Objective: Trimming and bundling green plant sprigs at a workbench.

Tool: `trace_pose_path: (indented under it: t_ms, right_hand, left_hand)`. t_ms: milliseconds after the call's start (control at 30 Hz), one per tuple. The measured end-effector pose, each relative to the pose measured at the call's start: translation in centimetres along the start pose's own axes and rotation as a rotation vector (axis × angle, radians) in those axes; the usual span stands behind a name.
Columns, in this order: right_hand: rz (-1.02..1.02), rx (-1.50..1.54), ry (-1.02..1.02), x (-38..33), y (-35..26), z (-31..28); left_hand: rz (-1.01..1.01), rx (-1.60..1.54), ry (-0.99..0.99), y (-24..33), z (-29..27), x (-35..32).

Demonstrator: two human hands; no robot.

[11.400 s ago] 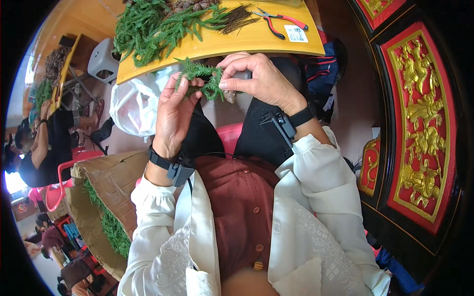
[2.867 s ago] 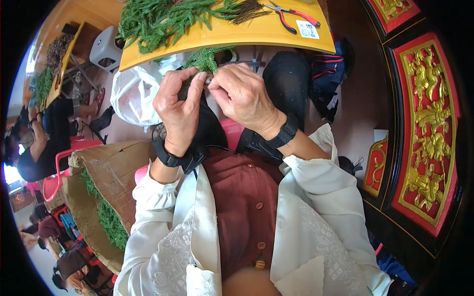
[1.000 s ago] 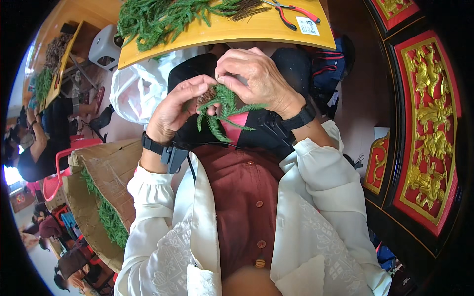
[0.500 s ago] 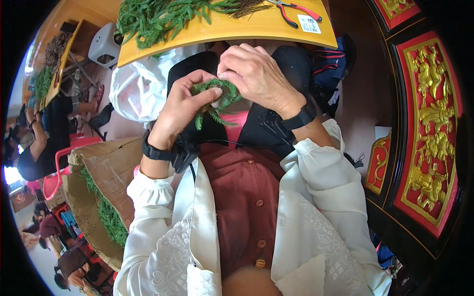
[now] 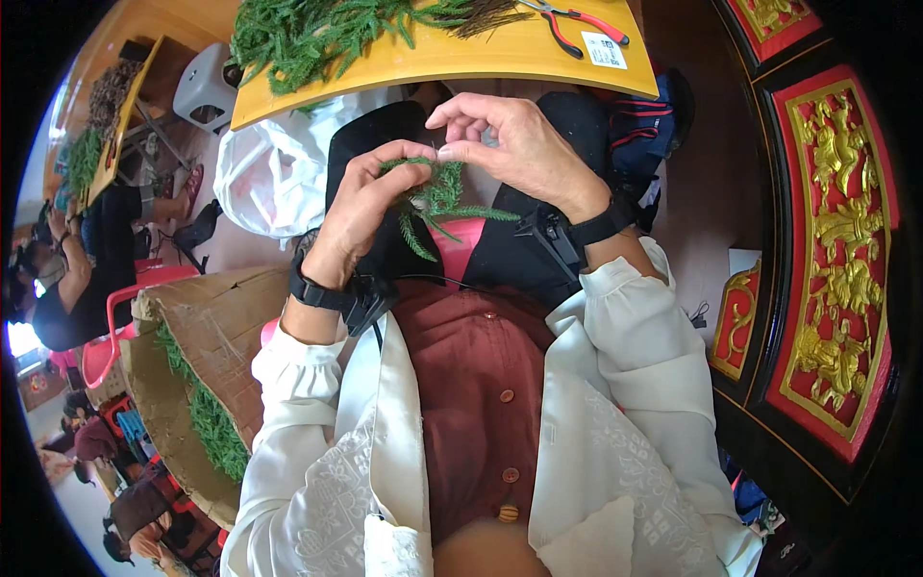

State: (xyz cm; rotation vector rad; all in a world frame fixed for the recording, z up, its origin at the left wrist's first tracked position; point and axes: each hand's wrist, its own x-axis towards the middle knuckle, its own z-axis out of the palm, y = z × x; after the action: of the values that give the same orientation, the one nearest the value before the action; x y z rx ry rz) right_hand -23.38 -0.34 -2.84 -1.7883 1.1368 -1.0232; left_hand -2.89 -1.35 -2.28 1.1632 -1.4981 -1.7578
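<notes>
A small bunch of green conifer sprigs (image 5: 437, 197) hangs in front of my chest, above my lap. My left hand (image 5: 370, 207) grips the bunch from the left, thumb and fingers curled around its top. My right hand (image 5: 510, 144) is at the bunch's upper right, with thumb and forefinger pinched together just above it; what they pinch is too thin to make out. Both wrists carry black bands.
A yellow table (image 5: 452, 58) lies ahead, with a heap of green sprigs (image 5: 308, 34), a bundle of dark twigs (image 5: 471, 14) and red-handled pliers (image 5: 572, 19). A white plastic bag (image 5: 274, 173) sits below its left edge. An open cardboard box (image 5: 207, 337) with greenery stands at my left. Other people sit far left.
The bunch has come down from the table edge to in front of my chest. In the last second both hands moved slightly up and my right fingers shifted to a pinch above the sprigs.
</notes>
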Motion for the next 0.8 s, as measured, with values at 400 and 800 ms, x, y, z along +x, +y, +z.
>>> trace_pose_path:
  t_ms: [400,800]
  right_hand:
    - [-0.255,-0.161,-0.024,0.3,0.2,0.2]
    - [-0.308,-0.187,0.037,0.0,0.1,0.4]
  left_hand:
    - [-0.024,-0.252,0.048,0.2,0.0,0.4]
    - [0.048,0.035,0.023,0.9,0.4,-0.6]
